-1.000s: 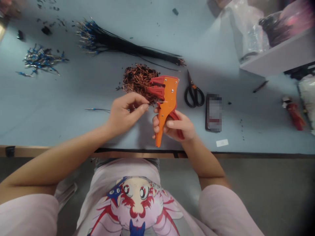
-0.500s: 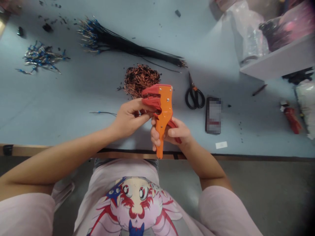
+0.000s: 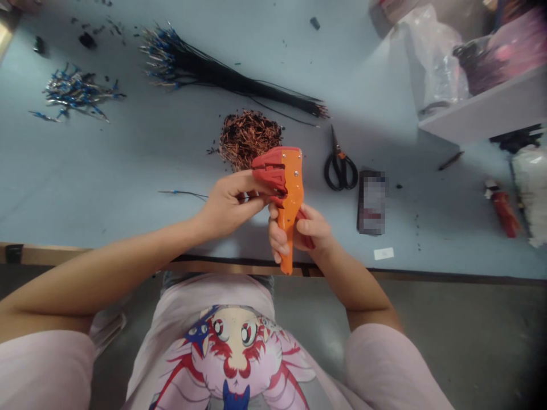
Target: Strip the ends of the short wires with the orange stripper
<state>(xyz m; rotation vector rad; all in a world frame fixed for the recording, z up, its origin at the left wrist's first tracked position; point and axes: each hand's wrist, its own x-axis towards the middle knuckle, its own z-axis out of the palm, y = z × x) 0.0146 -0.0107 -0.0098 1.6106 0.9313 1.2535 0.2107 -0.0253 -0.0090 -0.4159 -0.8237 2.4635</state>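
Your right grip [image 3: 299, 230] clasps the stripper [image 3: 287, 182] handles; your left grip [image 3: 228, 202] pinches a wire [image 3: 184, 193] just beside the stripper's head. Squeezing could nip your fingertips.

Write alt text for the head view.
The right hand grips an orange wire stripper while the left hand holds a thin wire at its red head. Copper scraps, black scissors and a black wire bundle lie on the table.

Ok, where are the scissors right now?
In the head view the scissors lie on the blue table, just right of the orange wire stripper and left of the dark flat device.
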